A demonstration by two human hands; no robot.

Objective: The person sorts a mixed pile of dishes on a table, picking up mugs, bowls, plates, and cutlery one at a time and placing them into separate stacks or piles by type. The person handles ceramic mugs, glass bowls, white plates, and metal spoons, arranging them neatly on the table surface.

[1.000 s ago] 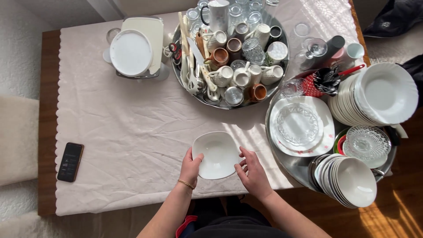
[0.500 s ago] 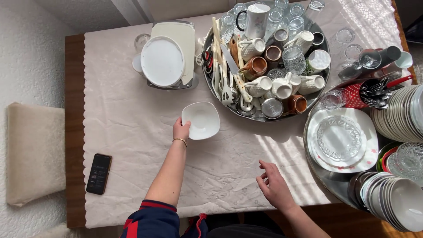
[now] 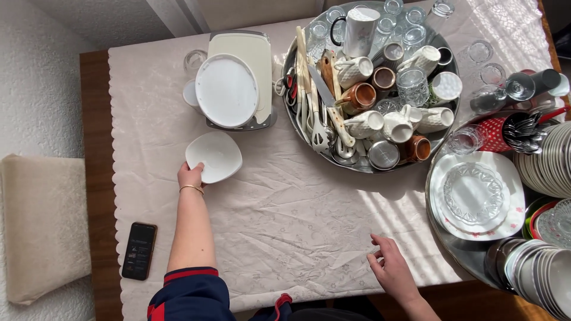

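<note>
Crowded cloth-covered table point(image 3: 285, 202), carpeted room.

You face a wooden table point(image 3: 94, 119) under a creased pale tablecloth point(image 3: 285, 202). Take the round metal tray point(image 3: 363, 167) of cups as your landmark. To its left a white plate stack point(image 3: 227, 90) sits, below that a white bowl point(image 3: 215, 156), farther down-left a black phone point(image 3: 139, 251). To its right, loose glasses point(image 3: 480, 51) stand.

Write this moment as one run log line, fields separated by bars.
left hand: holds white bowl | right hand: free, on tablecloth | bowl: near round white plate
</note>
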